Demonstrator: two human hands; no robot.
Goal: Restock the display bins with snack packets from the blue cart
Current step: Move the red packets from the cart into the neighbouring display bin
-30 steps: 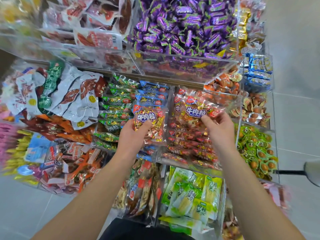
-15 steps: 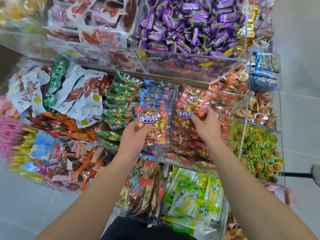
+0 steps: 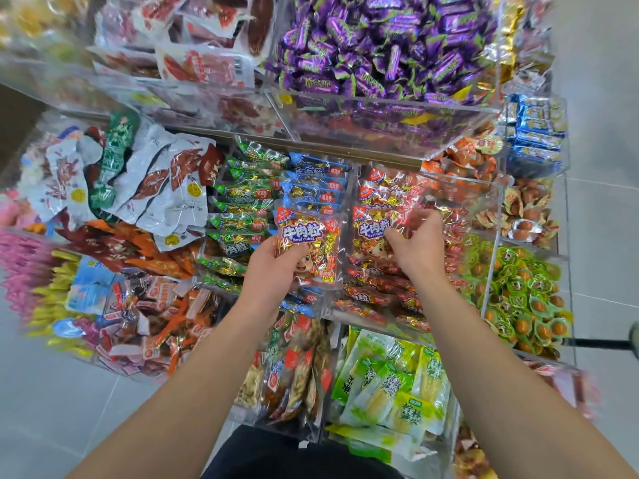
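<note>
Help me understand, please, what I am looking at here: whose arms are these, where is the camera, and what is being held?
There is no machine: a person wears a camera on the head, so this one view looks forward and down over their own bare arms at clear plastic display bins full of snacks. The left hand grips a red-and-gold packet labelled "Beef cubes" from below. The right hand pinches a matching packet that lies on the red pile in the bin beside it. Around them are purple wrapped sweets above, green packets to the left and pale green pouches nearer the person. No blue cart shows in this view.
</note>
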